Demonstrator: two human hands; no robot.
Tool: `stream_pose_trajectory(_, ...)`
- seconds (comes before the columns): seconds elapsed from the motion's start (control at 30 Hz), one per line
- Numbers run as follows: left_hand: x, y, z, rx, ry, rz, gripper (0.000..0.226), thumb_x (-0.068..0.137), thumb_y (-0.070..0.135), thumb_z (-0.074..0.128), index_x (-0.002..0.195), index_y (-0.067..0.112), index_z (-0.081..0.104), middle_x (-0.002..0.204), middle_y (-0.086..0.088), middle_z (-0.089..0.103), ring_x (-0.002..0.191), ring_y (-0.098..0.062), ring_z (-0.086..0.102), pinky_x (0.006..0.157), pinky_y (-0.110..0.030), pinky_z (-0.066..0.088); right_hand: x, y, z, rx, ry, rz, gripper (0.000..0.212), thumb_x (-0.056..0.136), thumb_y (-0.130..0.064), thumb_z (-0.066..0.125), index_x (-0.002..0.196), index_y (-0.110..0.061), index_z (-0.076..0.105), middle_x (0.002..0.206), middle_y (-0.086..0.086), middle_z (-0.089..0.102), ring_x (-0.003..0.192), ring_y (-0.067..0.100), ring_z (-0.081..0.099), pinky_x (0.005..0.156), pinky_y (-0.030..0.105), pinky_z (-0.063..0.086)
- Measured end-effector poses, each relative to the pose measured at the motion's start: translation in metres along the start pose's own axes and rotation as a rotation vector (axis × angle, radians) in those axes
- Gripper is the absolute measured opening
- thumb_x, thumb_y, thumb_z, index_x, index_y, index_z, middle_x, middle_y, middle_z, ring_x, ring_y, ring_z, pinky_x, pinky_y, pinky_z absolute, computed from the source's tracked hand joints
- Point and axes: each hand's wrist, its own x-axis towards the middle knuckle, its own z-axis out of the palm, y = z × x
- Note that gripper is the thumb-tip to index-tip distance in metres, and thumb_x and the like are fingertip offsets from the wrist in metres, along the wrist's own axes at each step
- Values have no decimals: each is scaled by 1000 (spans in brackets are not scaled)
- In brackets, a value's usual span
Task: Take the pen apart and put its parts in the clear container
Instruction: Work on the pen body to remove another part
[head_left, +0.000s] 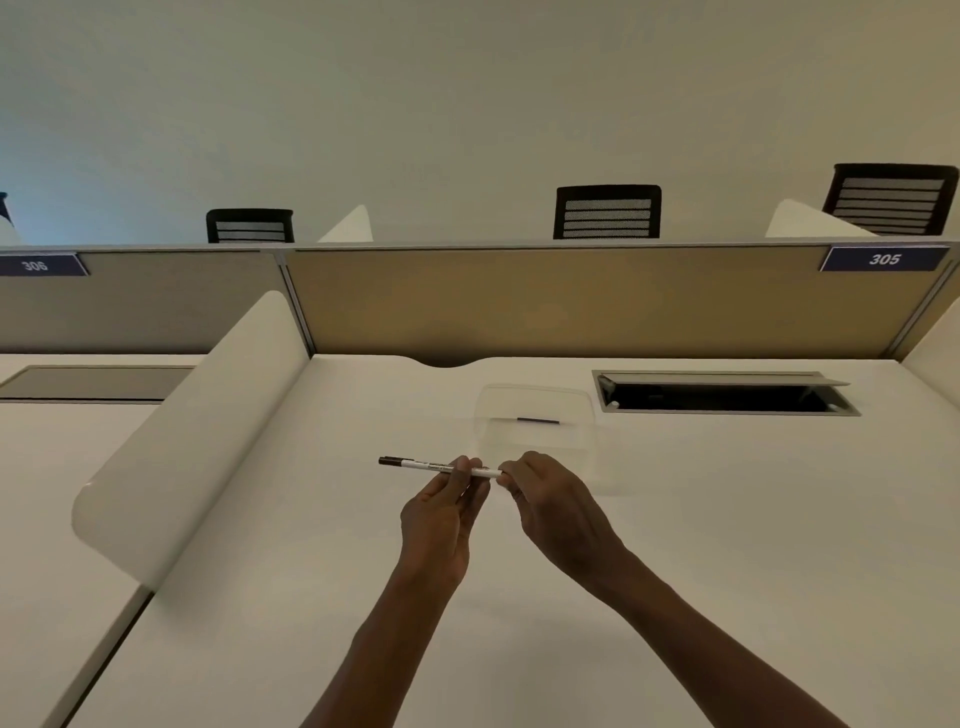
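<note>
The light is dim, soft and warm, with a cooler bluish patch on the wall (31, 171) at the upper left. The desk (727, 571) looks evenly lit, with only faint, diffuse shadows beneath the forearms near its front edge. No harsh glare shows. Wide-angle distortion bends the partition (545, 301) and flares the desk's edges outward. Detail is slightly soft throughout, and the clear container (535, 415) is barely distinguishable against the white surface.

Two bare forearms, sleeveless to the frame's edge, left hand (441, 512) and right hand (553, 499) ringless
</note>
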Motion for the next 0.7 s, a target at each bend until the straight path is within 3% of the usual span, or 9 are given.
stream_pose_trajectory(0.17, -1, 0, 3, -30, 18, -2, 16, 86, 7, 67, 94, -5, 71, 90, -16, 76, 84, -24, 75, 67, -29, 61, 4, 1, -4, -214, -27, -112, 19, 96, -17, 54, 78, -10, 58, 68, 3, 52, 56, 17, 45, 40, 32, 38)
stream_pose_trajectory(0.27, -1, 4, 5, -51, -16, -8, 16, 88, 6, 64, 98, -5, 69, 85, -15, 76, 81, -24, 75, 66, -30, 62, 6, -4, -7, -148, -42, -60, 22, 93, -13, 57, 71, -12, 52, 62, 3, 51, 50, 19, 43, 39, 33, 37)
stream_pose_trajectory(0.33, 0, 5, 6, -78, -22, -10, 17, 91, 6, 61, 102, -5, 67, 82, -13, 75, 79, -24, 75, 68, -32, 62, 10, -13, -6, 26, -62, 105, 30, 97, -16, 51, 67, -14, 49, 57, 1, 50, 49, 18, 43, 45, 33, 37)
stream_pose_trajectory(0.4, 0, 5, 6, -88, -25, -7, 15, 92, 5, 59, 101, -5, 66, 78, -11, 75, 77, -22, 75, 67, -31, 62, 16, -22, -5, 311, -131, 396, 39, 99, -21, 45, 60, -20, 44, 52, -6, 44, 47, 11, 39, 49, 28, 31)
stream_pose_trajectory(0.47, 0, 4, 5, -85, -23, -7, 13, 92, 3, 58, 101, -5, 65, 76, -10, 74, 74, -21, 74, 64, -29, 62, 21, -28, -5, 711, -182, 752, 40, 95, -18, 44, 54, -19, 44, 49, -5, 39, 41, 9, 32, 45, 26, 27)
stream_pose_trajectory(0.53, 0, 4, 4, -75, -14, -1, 14, 92, 2, 58, 102, -6, 64, 76, -10, 74, 73, -20, 74, 63, -28, 61, 23, -29, -7, 1008, -258, 955, 36, 93, -17, 44, 57, -16, 48, 48, -3, 37, 37, 9, 27, 40, 23, 23)
stream_pose_trajectory(0.6, 1, 7, 4, -58, -11, 12, 15, 91, 2, 59, 103, -5, 64, 77, -11, 75, 73, -20, 74, 63, -28, 61, 24, -29, -10, 966, -293, 894, 37, 96, -22, 44, 60, -15, 50, 49, -4, 39, 37, 8, 29, 41, 24, 25)
stream_pose_trajectory(0.7, 1, 10, 4, -40, -14, 17, 16, 91, 4, 59, 103, -5, 65, 79, -12, 75, 75, -22, 75, 64, -28, 61, 21, -25, -11, 492, -221, 509, 41, 101, -30, 40, 63, -18, 51, 53, -6, 48, 47, 8, 42, 50, 26, 33)
